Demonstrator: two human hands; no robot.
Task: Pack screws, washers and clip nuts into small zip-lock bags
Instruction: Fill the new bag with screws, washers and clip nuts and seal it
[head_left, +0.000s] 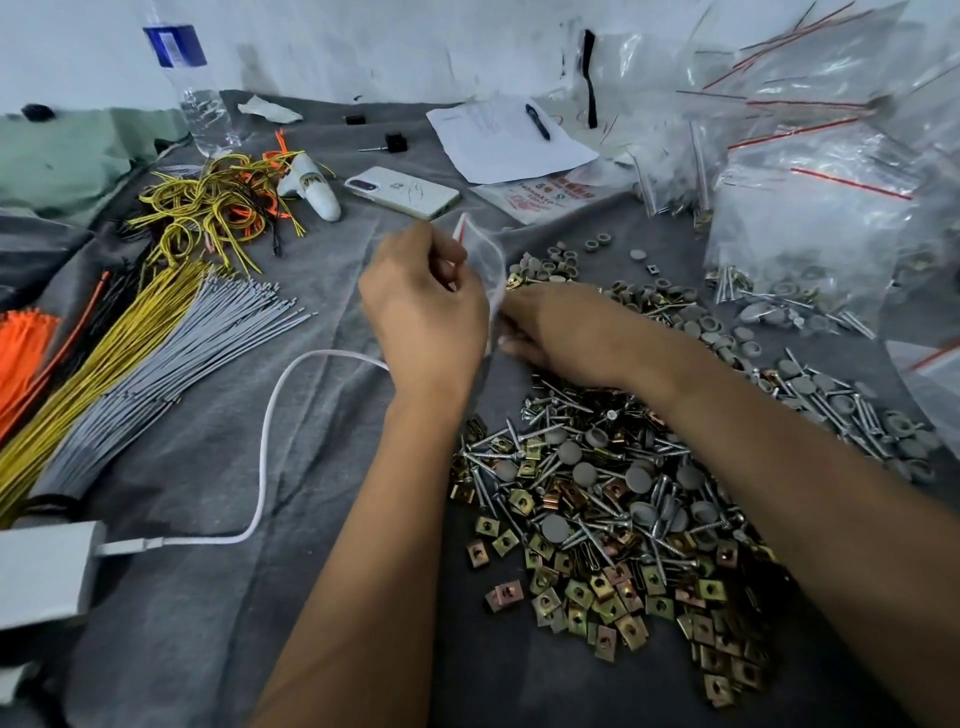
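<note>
A: Where are the hands?

B: Close together over the grey cloth (311, 597). The left hand (423, 306) pinches a small clear zip-lock bag (488, 260) near its red-striped top, fingers curled on the plastic. The right hand (558, 332) is at the bag's lower edge, fingers bent toward it; what they hold is hidden.

A: Anything in the bag?

B: I can't tell; the plastic is blurred and see-through. It stands roughly upright between the hands, long axis running up and away, mouth end highest.

A: And the hardware?

B: Loose, just beneath the right forearm: one big heap of screws (582, 457), grey round caps or washers (584, 473) and brass-coloured square clip nuts (608, 603), far too many to count. A second spread of grey washers and screws (831, 395) runs off to the right.

A: Other containers?

B: A stack of filled zip-lock bags (805, 228) at the far right, red seal lines showing, with screws and grey pieces settled at the bottom. I can't count them where they overlap.

A: Further out?

B: One white phone (402, 192), face down, beyond the hands. One sheet of paper (498, 150) with one pen (537, 122) on it. One water bottle (189, 83) stands at the far left. Bundles of yellow (98, 358) and grey ties (171, 358) lie on the left, and one white cable (265, 447) curves across the cloth.
</note>
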